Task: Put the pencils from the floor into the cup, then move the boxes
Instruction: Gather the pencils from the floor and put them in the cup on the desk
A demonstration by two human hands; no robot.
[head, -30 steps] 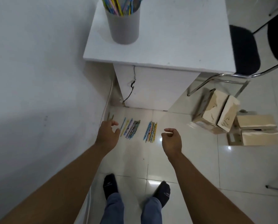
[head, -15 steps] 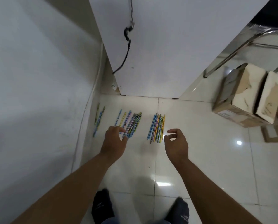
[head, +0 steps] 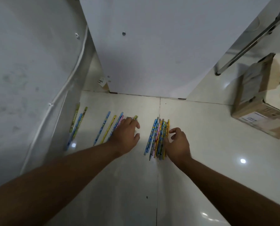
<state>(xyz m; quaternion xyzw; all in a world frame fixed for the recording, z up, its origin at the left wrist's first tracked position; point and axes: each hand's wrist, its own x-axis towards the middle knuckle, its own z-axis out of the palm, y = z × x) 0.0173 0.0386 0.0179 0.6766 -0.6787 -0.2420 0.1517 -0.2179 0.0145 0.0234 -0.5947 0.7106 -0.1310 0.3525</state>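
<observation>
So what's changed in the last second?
Both hands went forward and down: the left hand now lies over the middle pencils, and the right hand is at the right bundle. Nothing is lifted yet. Pencils and box stayed put.

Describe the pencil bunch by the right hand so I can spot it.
Find the white cabinet. In front of it, across the tile seam, lies a tight pencil bundle, the right hand at its right edge. The other pencils, further left, lie spread apart or under the left hand; only these are packed side by side.
</observation>
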